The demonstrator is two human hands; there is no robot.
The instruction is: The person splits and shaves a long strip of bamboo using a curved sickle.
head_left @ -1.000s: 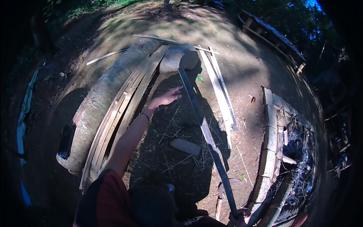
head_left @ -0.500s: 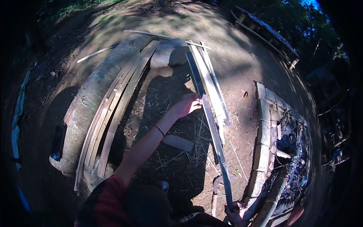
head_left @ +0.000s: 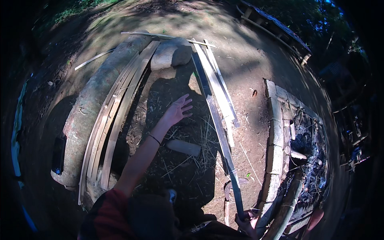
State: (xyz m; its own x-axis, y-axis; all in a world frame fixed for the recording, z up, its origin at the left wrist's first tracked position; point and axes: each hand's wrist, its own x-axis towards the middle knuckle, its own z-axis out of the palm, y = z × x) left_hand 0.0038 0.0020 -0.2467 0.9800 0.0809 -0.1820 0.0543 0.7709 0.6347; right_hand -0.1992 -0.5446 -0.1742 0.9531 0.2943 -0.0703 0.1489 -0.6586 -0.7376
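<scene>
My left hand (head_left: 179, 111) is open in mid-air, fingers spread, holding nothing. To its right runs a long, narrow bamboo strip (head_left: 219, 130), greyish and dark toward its far end. My right hand (head_left: 249, 223) grips its near end at the lower edge. Beside the strip's far half lie a wide pale split strip (head_left: 211, 72) and a thinner one (head_left: 221, 76). A short cut piece of wood (head_left: 183, 147) rests on the ground below my left hand, among thin shavings (head_left: 205, 144). Close to the strip's near end lies a sickle (head_left: 228, 190) with a curved blade.
At left, a thick log (head_left: 88, 106) has several long split strips (head_left: 120, 108) along its side and a dark phone-like slab (head_left: 59, 156) at its near end. A boulder (head_left: 170, 54) stands far ahead. On the right, a block-edged border (head_left: 275, 136) encloses a smoky ash bed (head_left: 308, 160).
My left hand has let go of the bamboo strip and drawn back to the left, its fingers spreading. My right hand still holds the near end. The whole view has shifted slightly.
</scene>
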